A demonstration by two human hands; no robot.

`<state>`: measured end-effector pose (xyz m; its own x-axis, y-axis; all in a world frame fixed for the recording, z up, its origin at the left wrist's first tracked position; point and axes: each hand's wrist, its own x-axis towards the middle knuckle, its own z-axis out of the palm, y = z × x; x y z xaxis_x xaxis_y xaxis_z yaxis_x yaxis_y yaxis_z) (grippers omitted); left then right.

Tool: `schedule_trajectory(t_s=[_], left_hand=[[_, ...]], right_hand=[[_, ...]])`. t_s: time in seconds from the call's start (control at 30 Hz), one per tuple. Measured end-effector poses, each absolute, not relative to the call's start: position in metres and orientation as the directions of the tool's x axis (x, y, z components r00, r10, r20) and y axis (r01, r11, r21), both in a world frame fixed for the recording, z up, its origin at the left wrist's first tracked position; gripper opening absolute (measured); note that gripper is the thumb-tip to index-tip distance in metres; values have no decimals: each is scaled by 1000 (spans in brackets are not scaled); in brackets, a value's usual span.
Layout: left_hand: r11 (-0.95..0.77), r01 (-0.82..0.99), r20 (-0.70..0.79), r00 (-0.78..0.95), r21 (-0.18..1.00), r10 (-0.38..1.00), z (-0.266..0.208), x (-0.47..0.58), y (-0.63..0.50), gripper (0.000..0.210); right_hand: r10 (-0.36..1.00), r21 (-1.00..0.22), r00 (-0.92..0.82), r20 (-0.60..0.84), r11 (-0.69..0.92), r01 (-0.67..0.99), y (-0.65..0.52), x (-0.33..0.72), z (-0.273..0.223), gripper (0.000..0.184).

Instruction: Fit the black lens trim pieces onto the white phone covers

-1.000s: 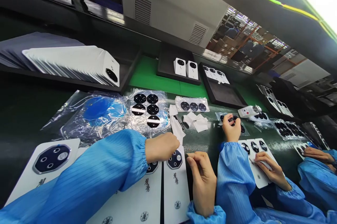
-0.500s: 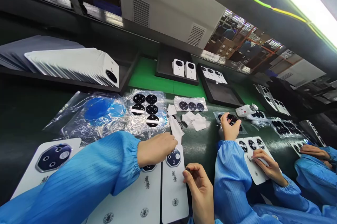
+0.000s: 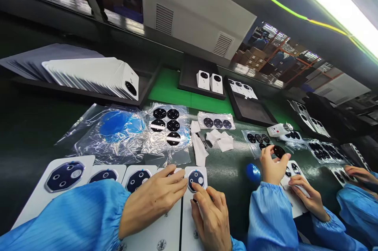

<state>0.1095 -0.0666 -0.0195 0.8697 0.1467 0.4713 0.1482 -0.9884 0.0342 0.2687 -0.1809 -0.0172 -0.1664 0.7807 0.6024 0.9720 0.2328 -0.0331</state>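
White panels (image 3: 193, 219), each with a dark octagonal plate at its top end, lie side by side along the near edge of the table. My left hand (image 3: 155, 196) is open, fingers stretched out over the panels left of the rightmost one, partly covering their plates. My right hand (image 3: 211, 211) is over the rightmost panel. Its index fingertip touches the octagonal plate (image 3: 195, 177) with a pale round spot. Between its thumb and fingers shows a small dark piece, mostly hidden, whose kind I cannot make out.
Ahead lie plastic sheets (image 3: 165, 150) with black octagons, white paper scraps (image 3: 226, 143) and tweezers-like dark tool (image 3: 202, 139). A tray (image 3: 141, 103) holds fanned white panels. At right, a co-worker's hand (image 3: 273, 166) holds a black octagonal disc beside a blue ball (image 3: 253, 172).
My left hand has moved left off the rightmost plate, and its fingers have straightened. My right hand has moved up and left onto that plate. The co-worker has lifted a black disc from its sheet.
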Motion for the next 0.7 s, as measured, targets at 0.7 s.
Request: schedule_trajectory(t_s=[0.7], left_hand=[[-985,173,525,838,4,149,-28,108,-70,21]], right_hand=[[784,-6,-183,593,232,973,-175,268,-24,16]])
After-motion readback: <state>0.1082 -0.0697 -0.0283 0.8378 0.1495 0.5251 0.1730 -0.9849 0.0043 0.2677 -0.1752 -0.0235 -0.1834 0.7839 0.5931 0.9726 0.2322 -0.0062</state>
